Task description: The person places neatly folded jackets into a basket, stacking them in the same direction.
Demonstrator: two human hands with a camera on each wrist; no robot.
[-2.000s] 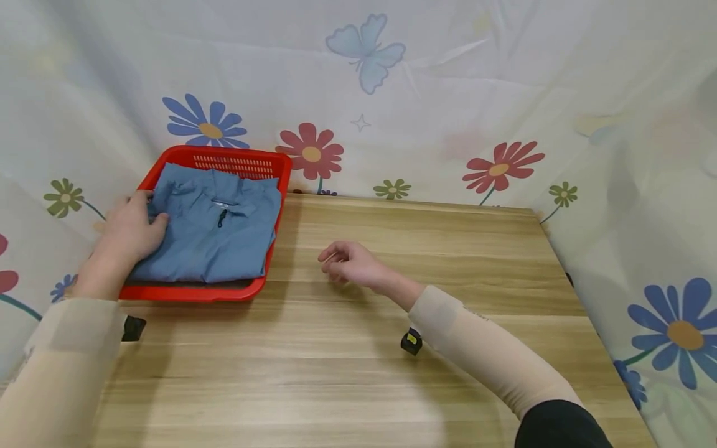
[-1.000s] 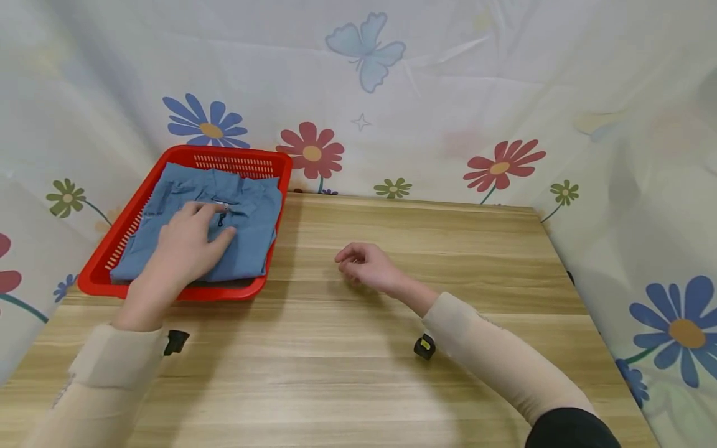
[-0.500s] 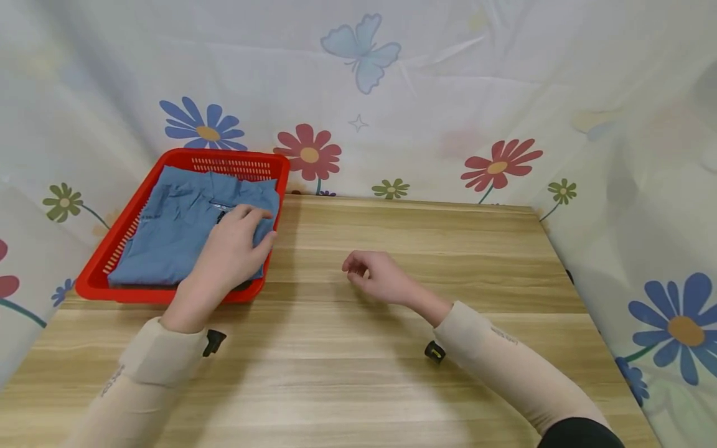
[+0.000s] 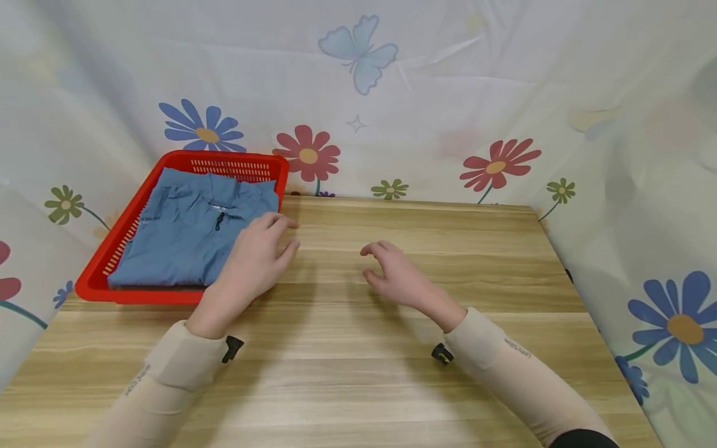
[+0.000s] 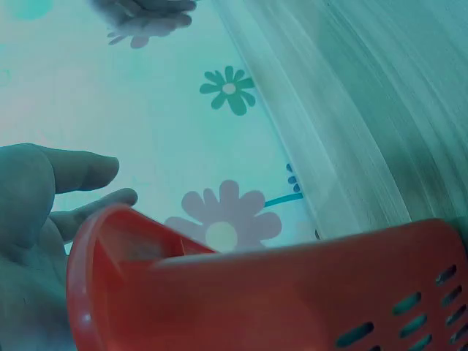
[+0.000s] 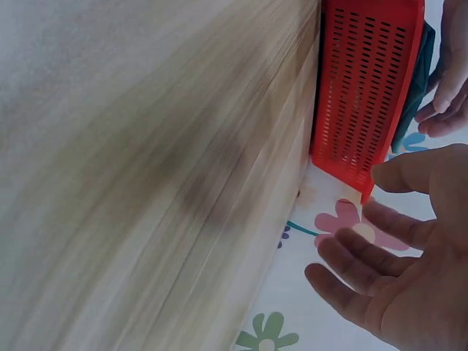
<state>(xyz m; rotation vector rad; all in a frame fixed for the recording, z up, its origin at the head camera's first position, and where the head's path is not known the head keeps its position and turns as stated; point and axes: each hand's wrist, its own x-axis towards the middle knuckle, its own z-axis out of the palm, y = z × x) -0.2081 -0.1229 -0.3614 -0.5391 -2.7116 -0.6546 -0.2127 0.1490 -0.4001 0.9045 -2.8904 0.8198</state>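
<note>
A folded blue garment (image 4: 179,233) with a small black zipper pull (image 4: 220,220) lies flat in a red plastic basket (image 4: 98,287) at the left of the table. Over the basket's right edge hovers my left hand (image 4: 254,258), fingers relaxed and spread, holding nothing; it covers the near right corner of the basket. In the left wrist view the red rim (image 5: 88,285) stands close to that hand's fingers. My right hand (image 4: 400,277) is above the middle of the table, fingers loosely bent and thumb apart, with nothing in it.
The wooden table (image 4: 347,386) reaches back to a white curtain (image 4: 426,112) printed with flowers and a butterfly, which also hangs along both sides. Black clips (image 4: 442,354) show at the wrists, under beige sleeves.
My left hand has moved right from the basket's left side, across the garment, to its right edge. My right hand has shifted a little right and its fingers have spread. The basket stays put.
</note>
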